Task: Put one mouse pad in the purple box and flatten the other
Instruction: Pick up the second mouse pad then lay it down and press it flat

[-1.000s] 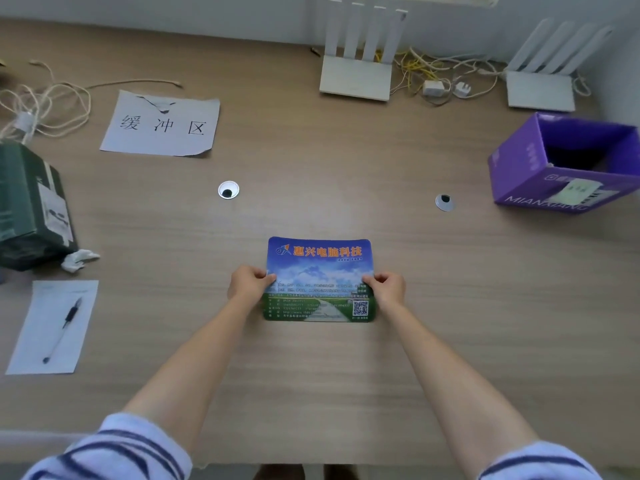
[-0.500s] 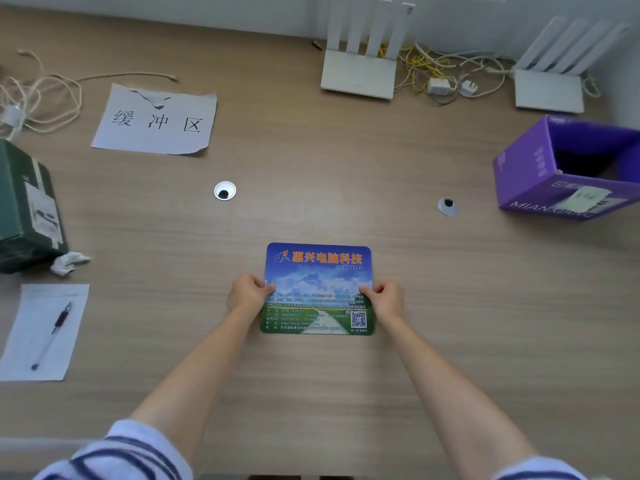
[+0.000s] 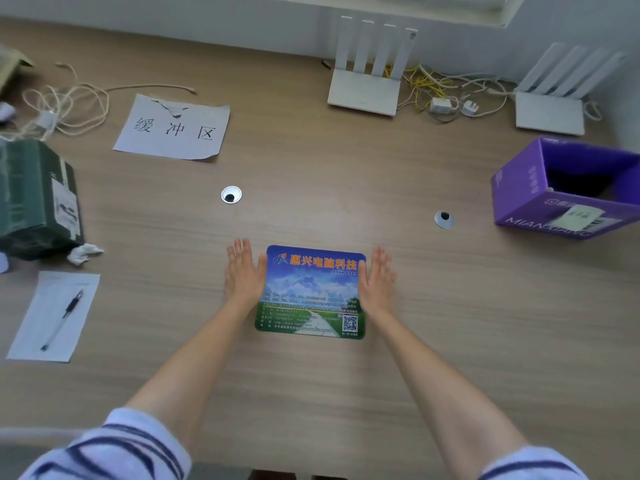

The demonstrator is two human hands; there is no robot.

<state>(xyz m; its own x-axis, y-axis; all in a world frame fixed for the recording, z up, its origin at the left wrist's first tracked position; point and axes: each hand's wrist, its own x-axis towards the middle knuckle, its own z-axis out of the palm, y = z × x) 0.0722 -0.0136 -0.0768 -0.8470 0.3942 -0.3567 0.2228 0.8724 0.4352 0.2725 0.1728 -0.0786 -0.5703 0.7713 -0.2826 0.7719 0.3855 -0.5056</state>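
Observation:
A printed mouse pad [image 3: 311,292] with blue sky, green grass and orange lettering lies flat on the wooden desk in front of me. My left hand [image 3: 242,271] rests palm down at its left edge, fingers stretched out, the thumb side touching the pad. My right hand [image 3: 375,277] lies flat at the right edge in the same way. Neither hand holds anything. The purple box [image 3: 519,199] stands open at the far right; something dark shows inside, and I cannot tell what it is.
Two white routers [image 3: 367,88] [image 3: 550,112] with tangled cables stand at the back. A paper sign [image 3: 173,128] lies back left. A dark green box [image 3: 34,199], crumpled paper and a pen on a sheet [image 3: 55,317] sit left. Two cable grommets [image 3: 231,195] [image 3: 444,220] dot the desk.
Both hands have let go of the pad's side edges and opened flat, palms down, sliding outward and forward beside the pad. The pad stays in place.

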